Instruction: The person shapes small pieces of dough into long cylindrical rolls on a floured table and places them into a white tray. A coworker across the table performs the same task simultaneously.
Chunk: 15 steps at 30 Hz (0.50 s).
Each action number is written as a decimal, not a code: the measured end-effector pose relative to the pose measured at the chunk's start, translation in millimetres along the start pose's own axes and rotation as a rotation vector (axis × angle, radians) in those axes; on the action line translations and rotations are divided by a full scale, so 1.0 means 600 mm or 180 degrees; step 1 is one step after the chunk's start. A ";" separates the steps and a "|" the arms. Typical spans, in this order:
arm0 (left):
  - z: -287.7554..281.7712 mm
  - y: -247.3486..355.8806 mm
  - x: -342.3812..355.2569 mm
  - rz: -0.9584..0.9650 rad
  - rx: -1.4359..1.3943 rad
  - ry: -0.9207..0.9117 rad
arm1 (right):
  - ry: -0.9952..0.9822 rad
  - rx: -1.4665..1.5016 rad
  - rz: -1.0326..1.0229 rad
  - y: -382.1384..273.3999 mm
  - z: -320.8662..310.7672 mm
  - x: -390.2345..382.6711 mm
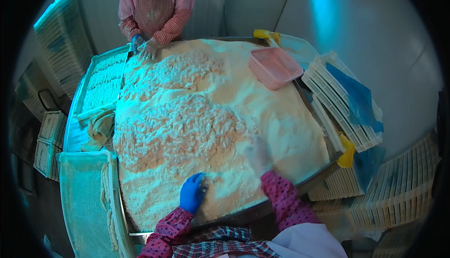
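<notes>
My left hand (192, 193), in a blue glove, is low over the near edge of a wide bed of pale crumbs (290, 131). Its fingers curl together at the crumbs, and whatever they may hold is hidden. My right hand (258, 156), in a whitish glove, reaches farther out over the crumbs, at the right end of a heap of crumb-coated strips (178, 131). Motion smears its fingers. Patterned pink sleeves cover both my forearms. A second heap of coated strips (183, 70) lies farther back.
Across the table a co-worker's gloved hands (145, 47) touch the crumbs beside a tray of laid-out strips (103, 82). A mesh-bottomed tray (84, 201) with a few strips stands at my left. At the right are a pink basket (274, 68) and stacked white trays (340, 103).
</notes>
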<state>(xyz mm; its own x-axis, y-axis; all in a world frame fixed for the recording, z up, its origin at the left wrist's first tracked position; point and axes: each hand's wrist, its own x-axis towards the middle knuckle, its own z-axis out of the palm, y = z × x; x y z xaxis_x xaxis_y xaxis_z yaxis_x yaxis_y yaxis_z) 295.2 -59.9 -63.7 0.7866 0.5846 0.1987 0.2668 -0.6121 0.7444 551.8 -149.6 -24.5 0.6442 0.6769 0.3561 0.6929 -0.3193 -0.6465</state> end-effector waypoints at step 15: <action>-0.119 -0.053 -0.083 -0.0711 -0.0019 -0.0351 | -0.0737 0.0254 -0.1233 -0.037 -0.017 -0.006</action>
<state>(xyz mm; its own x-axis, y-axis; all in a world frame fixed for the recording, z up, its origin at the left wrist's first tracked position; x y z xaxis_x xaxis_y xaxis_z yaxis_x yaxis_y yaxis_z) 208.0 -31.7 -51.9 0.7645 0.6433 -0.0418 0.4380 -0.4707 0.7659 537.5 -151.6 -4.2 0.2469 0.8697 0.4275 0.8354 0.0326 -0.5487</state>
